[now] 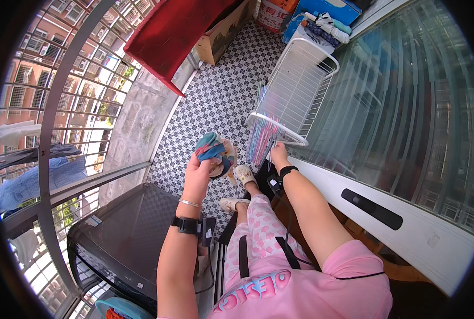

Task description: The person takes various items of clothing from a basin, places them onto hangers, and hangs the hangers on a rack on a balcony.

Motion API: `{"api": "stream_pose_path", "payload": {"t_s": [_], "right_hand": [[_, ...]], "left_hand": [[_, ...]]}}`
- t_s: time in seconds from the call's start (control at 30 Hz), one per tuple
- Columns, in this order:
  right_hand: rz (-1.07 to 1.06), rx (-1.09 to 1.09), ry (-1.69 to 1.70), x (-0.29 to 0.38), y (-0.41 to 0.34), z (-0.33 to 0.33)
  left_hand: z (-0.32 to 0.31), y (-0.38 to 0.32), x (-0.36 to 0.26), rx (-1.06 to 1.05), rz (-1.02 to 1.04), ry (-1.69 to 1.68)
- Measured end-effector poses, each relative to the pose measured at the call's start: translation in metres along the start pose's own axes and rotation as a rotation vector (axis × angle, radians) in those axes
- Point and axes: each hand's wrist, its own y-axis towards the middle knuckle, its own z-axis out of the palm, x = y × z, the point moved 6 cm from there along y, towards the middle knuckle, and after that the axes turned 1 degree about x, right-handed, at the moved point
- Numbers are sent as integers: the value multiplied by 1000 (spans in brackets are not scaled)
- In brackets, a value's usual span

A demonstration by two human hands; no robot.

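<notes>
My left hand [199, 171] is closed around a bunched, multicoloured cloth [217, 153] in teal, blue, red and cream, which hangs over the tiled floor. At the near end of a white wire rack [297, 87], my right hand [279, 154] has its fingers on a hanger at the edge of a row of pastel hangers [261, 139]. The hangers hang from the rack's rim, pink, blue and purple, packed closely together. The fingertips of the right hand are partly hidden, but a hanger runs down from them.
A dark-lidded washing machine [129, 227] stands at the left, with a light blue basin [121, 307] beside it. Red fabric [177, 36] overhangs a cardboard box [217, 44]. A sliding glass door [400, 111] borders the right; clothes [41, 179] hang by the barred window.
</notes>
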Motion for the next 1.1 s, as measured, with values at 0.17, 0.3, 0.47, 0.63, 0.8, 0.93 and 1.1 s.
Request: {"api": "stream_pose_path", "payload": {"t_s": [0.17, 0.3, 0.47, 0.63, 0.8, 0.93, 1.1], "right_hand": [[-94, 1, 15, -16, 51, 16], [-51, 145, -1, -17, 62, 25], [-97, -87, -108, 2, 48, -1], [-114, -272, -190, 24, -2, -26], [-180, -352, -163, 29, -44, -37], [-181, -277, -151, 14, -76, -49], [-82, -309, -100, -8, -112, -66]], "left_hand": [[11, 12, 15, 19, -51, 0], [5, 23, 36, 56, -45, 87], [14, 26, 39, 55, -51, 127], [26, 23, 26, 111, -12, 170], [31, 13, 16, 104, 16, 176], [32, -5, 2, 101, 23, 214], [18, -16, -17, 138, -1, 534]]}}
